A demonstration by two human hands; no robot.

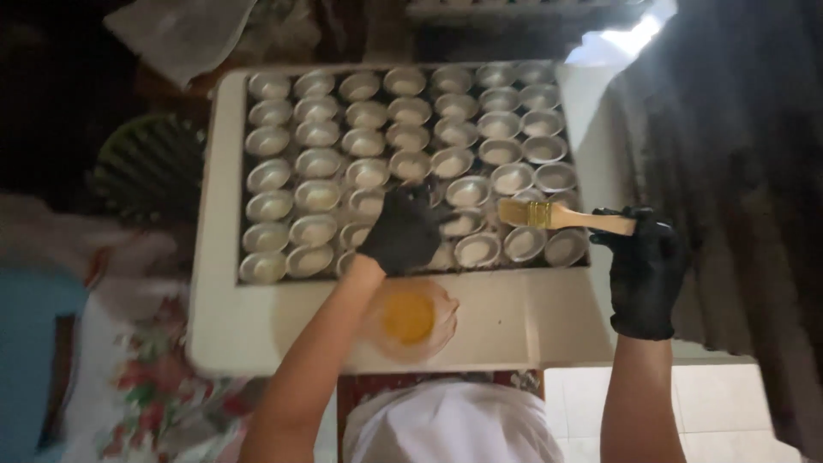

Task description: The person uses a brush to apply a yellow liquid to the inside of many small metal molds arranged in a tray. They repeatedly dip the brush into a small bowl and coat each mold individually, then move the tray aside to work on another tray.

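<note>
At the far left, a flowered cloth (pixel 146 377) lay low beside the white surface (pixel 257 330), and a dark green ribbed basket (pixel 150 167) stood in shadow above it. The room was dim, with a crumpled clear plastic sheet (pixel 180 30) beyond the surface's far left corner.

A dark tray (pixel 243 171) covered most of the surface, packed with rows of small round metal moulds (pixel 317 163), all upright and touching their neighbours. The left hand (pixel 401 230), in a black glove, rested over the moulds in the tray's near rows, its fingers curled down on one mould; whether they gripped it could not be told. Just below that hand, on the bare near strip of the surface, sat a clear bowl of yellow liquid (pixel 410 319).

Further right, the gloved right hand (pixel 643 270) had its fingers closed around the wooden handle of a flat brush (pixel 549 214), whose bristles pointed left above the near right moulds. Bright light (pixel 630 39) fell at the far right corner, pale floor tiles (pixel 729 411) showed below, and a dark curtain-like drape (pixel 746 171) hung to the right.
</note>
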